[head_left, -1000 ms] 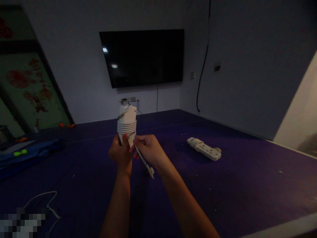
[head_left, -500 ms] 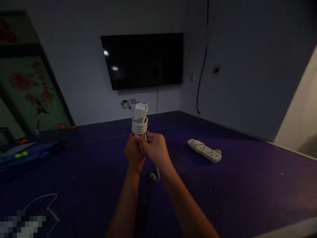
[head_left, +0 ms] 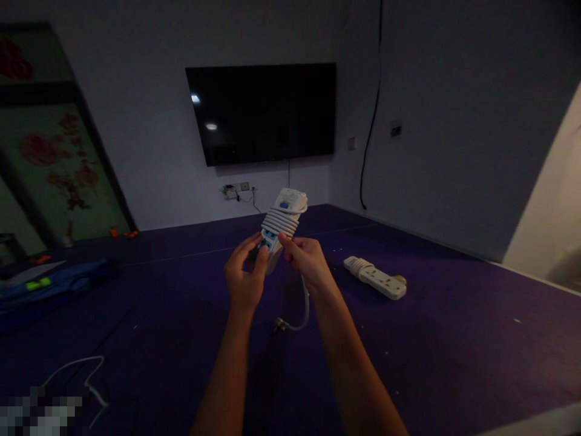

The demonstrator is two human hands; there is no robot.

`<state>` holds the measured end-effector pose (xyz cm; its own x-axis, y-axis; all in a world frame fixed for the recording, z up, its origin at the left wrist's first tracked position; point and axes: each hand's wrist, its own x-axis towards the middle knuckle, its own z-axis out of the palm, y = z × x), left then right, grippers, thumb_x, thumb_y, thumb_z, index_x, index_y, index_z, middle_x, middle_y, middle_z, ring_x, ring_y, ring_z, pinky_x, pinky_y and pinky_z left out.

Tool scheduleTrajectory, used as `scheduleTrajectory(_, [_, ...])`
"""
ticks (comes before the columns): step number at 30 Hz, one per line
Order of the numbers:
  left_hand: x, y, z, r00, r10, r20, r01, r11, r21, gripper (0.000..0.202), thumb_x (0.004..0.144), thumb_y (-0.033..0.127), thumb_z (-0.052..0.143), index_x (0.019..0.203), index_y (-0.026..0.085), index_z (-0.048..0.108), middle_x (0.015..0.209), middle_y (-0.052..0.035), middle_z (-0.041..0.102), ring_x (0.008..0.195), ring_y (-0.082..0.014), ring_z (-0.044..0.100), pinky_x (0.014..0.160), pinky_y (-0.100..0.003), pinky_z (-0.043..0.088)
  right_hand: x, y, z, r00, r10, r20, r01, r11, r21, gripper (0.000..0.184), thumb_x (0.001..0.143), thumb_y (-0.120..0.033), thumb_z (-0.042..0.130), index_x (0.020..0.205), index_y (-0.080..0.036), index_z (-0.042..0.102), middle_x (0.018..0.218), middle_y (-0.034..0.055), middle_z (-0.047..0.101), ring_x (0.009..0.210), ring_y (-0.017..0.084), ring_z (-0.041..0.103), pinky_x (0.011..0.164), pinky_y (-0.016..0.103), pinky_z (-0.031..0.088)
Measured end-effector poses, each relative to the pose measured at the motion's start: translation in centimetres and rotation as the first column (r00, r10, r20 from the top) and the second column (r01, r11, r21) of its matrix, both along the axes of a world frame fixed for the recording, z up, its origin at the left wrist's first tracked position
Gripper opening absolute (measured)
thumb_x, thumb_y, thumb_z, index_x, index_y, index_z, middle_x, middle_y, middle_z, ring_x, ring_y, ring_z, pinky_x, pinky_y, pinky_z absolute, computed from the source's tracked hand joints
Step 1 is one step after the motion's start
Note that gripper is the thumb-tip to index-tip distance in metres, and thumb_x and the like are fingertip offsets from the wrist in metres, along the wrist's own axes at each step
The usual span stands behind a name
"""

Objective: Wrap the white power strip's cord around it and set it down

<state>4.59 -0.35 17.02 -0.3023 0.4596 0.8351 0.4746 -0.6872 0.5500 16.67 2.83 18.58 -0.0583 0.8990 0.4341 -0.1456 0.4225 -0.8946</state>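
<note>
I hold a white power strip [head_left: 282, 221] up in front of me, tilted to the upper right, with its white cord wound in several turns round its body. My left hand [head_left: 244, 276] grips the strip's lower end, thumb on its socket face. My right hand [head_left: 307, 259] pinches the cord where it leaves the coil. The loose end of the cord [head_left: 303, 309] hangs below in a curve and ends in a plug [head_left: 279, 326].
A second white power strip [head_left: 374, 276] with wound cord lies on the purple floor to the right. A black TV [head_left: 263, 112] hangs on the far wall above a wall socket [head_left: 236, 188]. Blue items [head_left: 49, 284] lie at left; a loose white cable [head_left: 82, 370] at lower left.
The strip has swung from upright to tilted right, its socket face now toward me. Both hands shifted right. The free cord end has grown shorter as more turns went on.
</note>
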Motion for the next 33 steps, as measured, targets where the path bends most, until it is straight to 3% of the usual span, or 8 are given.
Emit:
scheduleTrajectory(4, [-0.5,-0.6,1.0,0.933,-0.111,0.342,0.175,0.971,-0.162,0.043,0.071,0.048,0.065,0.097,0.013,0.068,0.095,-0.0099,0.07,0.083,-0.0193,0.064,0.074,-0.029,0.05,0.5,0.0,0.1,0.979,0.203,0.033,-0.202,0.979,-0.026,0.053,0.065,-0.065,0.061,0.048,-0.017,0.045,0.039,-0.0059,0.038,0.033,0.003,0.025,0.034,0.02,0.014])
scheduleTrajectory(7, [-0.7,-1.0,1.4,0.883,-0.267,0.387,0.387,0.88,-0.276,0.048,0.071,0.057,0.061,0.087,0.012,0.068,0.081,-0.0074,0.069,0.069,-0.0158,0.062,0.063,-0.026,0.048,0.9,0.1,0.0,0.951,0.298,0.08,-0.296,0.954,-0.041,0.05,0.063,-0.063,0.065,0.051,-0.017,0.047,0.041,-0.006,0.041,0.033,0.002,0.026,0.033,0.018,0.015])
scheduleTrajectory(9, [-0.6,-1.1,1.4,0.862,-0.319,0.393,0.452,0.834,-0.317,0.05,0.071,0.06,0.059,0.082,0.013,0.068,0.075,-0.0057,0.068,0.065,-0.0143,0.06,0.061,-0.024,0.047,1.0,0.2,0.0,0.934,0.339,0.116,-0.337,0.941,-0.035,0.047,0.062,-0.059,0.068,0.056,-0.016,0.051,0.043,-0.0062,0.043,0.034,0.002,0.028,0.033,0.018,0.017])
scheduleTrajectory(11, [-0.3,-1.1,1.3,0.852,-0.319,0.416,0.467,0.822,-0.327,0.05,0.069,0.062,0.06,0.079,0.013,0.067,0.071,-0.0043,0.066,0.062,-0.0134,0.059,0.058,-0.023,0.045,1.1,0.2,-0.1,0.922,0.361,0.14,-0.362,0.932,-0.024,0.045,0.062,-0.057,0.069,0.059,-0.015,0.054,0.043,-0.0062,0.043,0.035,0.003,0.029,0.034,0.018,0.018])
scheduleTrajectory(17, [0.5,-0.2,0.5,0.887,-0.15,0.437,0.298,0.908,-0.293,0.052,0.062,0.066,0.062,0.059,0.014,0.057,0.05,0.0025,0.05,0.044,-0.0074,0.043,0.042,-0.019,0.033,0.9,0.5,-0.3,0.923,0.349,0.163,-0.355,0.935,0.006,0.049,0.064,-0.062,0.065,0.057,-0.015,0.052,0.043,-0.0058,0.043,0.035,0.003,0.03,0.035,0.018,0.019])
scheduleTrajectory(22, [0.3,0.3,0.0,0.925,-0.08,0.373,0.187,0.947,-0.26,0.057,0.061,0.07,0.06,0.051,0.015,0.05,0.045,0.0041,0.04,0.042,-0.006,0.034,0.039,-0.019,0.027,0.3,0.8,-0.7,0.937,0.313,0.158,-0.321,0.947,0.027,0.05,0.065,-0.063,0.063,0.061,-0.014,0.056,0.044,-0.005,0.046,0.036,0.003,0.032,0.035,0.018,0.02])
scheduleTrajectory(29, [-0.3,0.7,-0.4,0.932,-0.034,0.361,0.118,0.97,-0.214,0.054,0.066,0.068,0.058,0.053,0.015,0.054,0.047,0.0022,0.045,0.044,-0.0076,0.039,0.041,-0.02,0.03,-0.5,0.2,-0.2,0.975,0.223,0.021,-0.223,0.975,-0.016,0.047,0.056,-0.055,0.073,0.07,-0.01,0.066,0.045,-0.0042,0.051,0.035,0.003,0.031,0.036,0.019,0.02])
scheduleTrajectory(33, [-0.5,0.8,-0.5,0.947,0.057,0.317,0.003,0.982,-0.187,0.047,0.066,0.06,0.063,0.061,0.014,0.062,0.054,-0.0005,0.054,0.05,-0.0101,0.048,0.045,-0.019,0.034,0.0,0.1,0.0,0.98,0.177,0.094,-0.169,0.982,-0.081,0.041,0.064,-0.052,0.07,0.068,-0.011,0.067,0.051,-0.0002,0.058,0.036,0.004,0.039,0.036,0.018,0.026])
